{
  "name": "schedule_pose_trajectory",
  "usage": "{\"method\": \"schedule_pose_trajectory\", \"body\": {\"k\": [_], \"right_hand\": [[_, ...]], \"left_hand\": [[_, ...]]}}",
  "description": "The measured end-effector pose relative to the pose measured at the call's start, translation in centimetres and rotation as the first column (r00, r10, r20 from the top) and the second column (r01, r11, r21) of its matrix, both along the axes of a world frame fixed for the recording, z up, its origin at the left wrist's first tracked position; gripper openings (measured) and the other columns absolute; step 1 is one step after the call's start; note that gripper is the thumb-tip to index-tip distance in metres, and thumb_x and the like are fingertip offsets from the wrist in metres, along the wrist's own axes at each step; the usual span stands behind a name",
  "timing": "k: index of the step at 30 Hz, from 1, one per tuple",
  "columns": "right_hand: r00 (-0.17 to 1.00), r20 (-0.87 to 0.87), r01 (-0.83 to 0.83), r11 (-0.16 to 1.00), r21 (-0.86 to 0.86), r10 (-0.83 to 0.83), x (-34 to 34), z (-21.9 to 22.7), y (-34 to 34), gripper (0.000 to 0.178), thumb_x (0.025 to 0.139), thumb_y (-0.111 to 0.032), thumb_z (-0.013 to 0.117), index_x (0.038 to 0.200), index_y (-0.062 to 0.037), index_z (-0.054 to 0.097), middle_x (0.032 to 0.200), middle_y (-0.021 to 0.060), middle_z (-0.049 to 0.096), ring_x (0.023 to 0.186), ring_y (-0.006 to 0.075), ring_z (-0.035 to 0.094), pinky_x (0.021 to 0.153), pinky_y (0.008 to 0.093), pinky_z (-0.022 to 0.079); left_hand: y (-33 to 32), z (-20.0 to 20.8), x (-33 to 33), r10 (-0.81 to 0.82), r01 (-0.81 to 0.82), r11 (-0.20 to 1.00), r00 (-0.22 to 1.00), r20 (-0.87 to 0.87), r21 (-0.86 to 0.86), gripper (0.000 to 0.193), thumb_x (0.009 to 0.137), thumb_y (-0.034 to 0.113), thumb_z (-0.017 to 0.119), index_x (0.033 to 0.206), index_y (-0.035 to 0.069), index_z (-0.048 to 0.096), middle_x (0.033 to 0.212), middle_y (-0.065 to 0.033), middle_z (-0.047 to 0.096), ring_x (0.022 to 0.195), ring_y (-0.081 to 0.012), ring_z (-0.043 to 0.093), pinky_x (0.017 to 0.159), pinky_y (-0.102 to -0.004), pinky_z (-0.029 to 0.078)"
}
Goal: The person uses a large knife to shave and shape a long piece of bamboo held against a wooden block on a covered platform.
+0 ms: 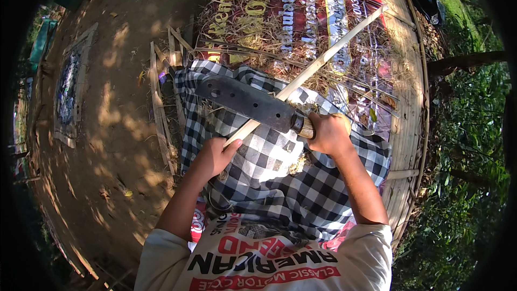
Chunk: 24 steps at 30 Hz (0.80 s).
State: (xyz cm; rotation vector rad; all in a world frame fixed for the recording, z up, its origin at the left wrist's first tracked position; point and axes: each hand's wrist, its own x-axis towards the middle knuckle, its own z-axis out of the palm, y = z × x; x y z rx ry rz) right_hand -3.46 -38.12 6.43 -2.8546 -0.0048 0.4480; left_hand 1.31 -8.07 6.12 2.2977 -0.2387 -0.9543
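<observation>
My right hand [330, 134] is wrapped round the wooden handle of a wide dark cleaver-like knife [245, 102] with several round holes in its blade. The blade points to the left and lies across a long pale strip of split wood or bamboo [334, 48]. Closed on the near end of that strip is my left hand [216, 156]. From there the strip slants up and away to the far right, passing under the blade. Beneath both hands a black-and-white checked cloth [301, 183] covers my lap.
Thin curled shavings lie over a red printed banner [247, 5] ahead of me. A bamboo platform edge [401, 145] runs along the right, with green plants [474, 145] beyond. Several bamboo strips [159, 108] rest at the left, beside bare earth ground [113, 145].
</observation>
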Motion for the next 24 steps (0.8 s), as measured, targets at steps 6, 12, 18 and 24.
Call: {"method": "schedule_pose_trajectory", "body": {"k": [6, 12, 18, 24], "right_hand": [[0.995, 0.097, -0.022, 1.0, 0.015, 0.02, -0.2, -0.9, -0.9, 0.035, 0.062, -0.025, 0.07, 0.088, -0.0048, 0.057, 0.073, 0.0148, 0.066, 0.067, 0.0342, 0.065, 0.063, 0.0417, 0.051], [0.949, 0.222, 0.247, 0.966, -0.073, -0.226, -0.6, -1.7, -9.2, 0.028, 0.068, -0.023, 0.068, 0.089, -0.0063, 0.061, 0.067, 0.0197, 0.065, 0.067, 0.038, 0.066, 0.065, 0.0461, 0.055], [0.952, 0.104, 0.292, 0.956, -0.02, -0.288, -0.5, -0.1, -4.9, 0.03, 0.066, -0.019, 0.068, 0.091, -0.0044, 0.06, 0.075, 0.0209, 0.066, 0.072, 0.0412, 0.064, 0.068, 0.048, 0.053], [0.992, 0.1, -0.087, 0.991, 0.1, 0.077, 0.1, 0.2, 1.6, 0.029, 0.064, -0.019, 0.064, 0.087, -0.0025, 0.056, 0.068, 0.0182, 0.064, 0.064, 0.0346, 0.065, 0.06, 0.0422, 0.051]], "left_hand": [[0.5, -0.1, -0.3, 0.022, -0.019, 0.996, 0.999, 0.032, -0.088, 0.059, 0.095, 0.048, 0.052, 0.071, -0.006, 0.057, 0.053, -0.0175, 0.049, 0.048, -0.0278, 0.044, 0.051, -0.0398, 0.04], [-0.2, 0.7, 0.4, -0.021, 0.02, 0.999, 1.0, -0.02, -0.026, 0.058, 0.094, 0.048, 0.053, 0.074, -0.006, 0.058, 0.053, -0.0156, 0.049, 0.048, -0.0242, 0.044, 0.052, -0.0389, 0.04], [-0.7, 1.2, 0.6, 0.011, -0.013, 1.0, 0.999, -0.052, -0.024, 0.06, 0.094, 0.048, 0.054, 0.072, -0.008, 0.058, 0.05, -0.0138, 0.045, 0.046, -0.0217, 0.041, 0.05, -0.0389, 0.039], [-0.2, 0.0, 0.3, 0.008, -0.008, 1.0, 1.0, -0.028, 0.009, 0.06, 0.093, 0.048, 0.055, 0.07, -0.006, 0.057, 0.05, -0.006, 0.041, 0.053, -0.0128, 0.036, 0.05, -0.035, 0.036]]}}
